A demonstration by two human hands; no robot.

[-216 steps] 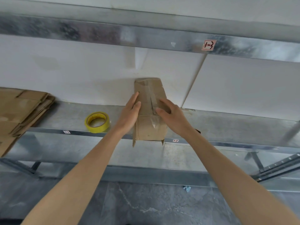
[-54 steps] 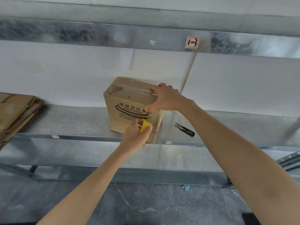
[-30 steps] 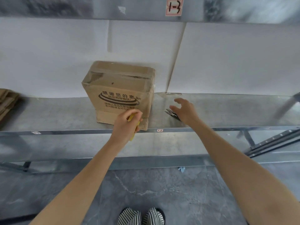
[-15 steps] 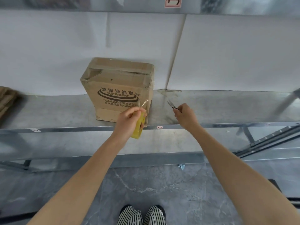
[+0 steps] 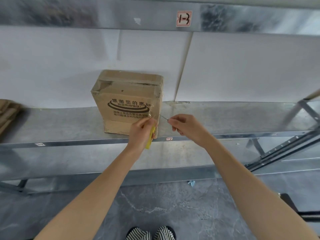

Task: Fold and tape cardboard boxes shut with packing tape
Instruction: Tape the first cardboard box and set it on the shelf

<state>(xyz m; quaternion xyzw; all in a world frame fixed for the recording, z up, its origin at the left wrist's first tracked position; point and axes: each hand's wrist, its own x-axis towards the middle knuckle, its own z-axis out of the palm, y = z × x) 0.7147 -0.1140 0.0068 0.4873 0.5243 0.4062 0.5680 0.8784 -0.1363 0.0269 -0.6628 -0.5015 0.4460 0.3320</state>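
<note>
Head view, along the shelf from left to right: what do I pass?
Flattened cardboard stack → cardboard box → scissors → right hand. Left hand and tape roll overlap the box, so unranked.

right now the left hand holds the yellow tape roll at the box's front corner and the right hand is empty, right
Not quite. The right hand is not empty: it pinches small scissors, whose metal tip points toward the box. The head view shows this. The left hand does hold the yellow tape roll at the box's front corner.
</note>
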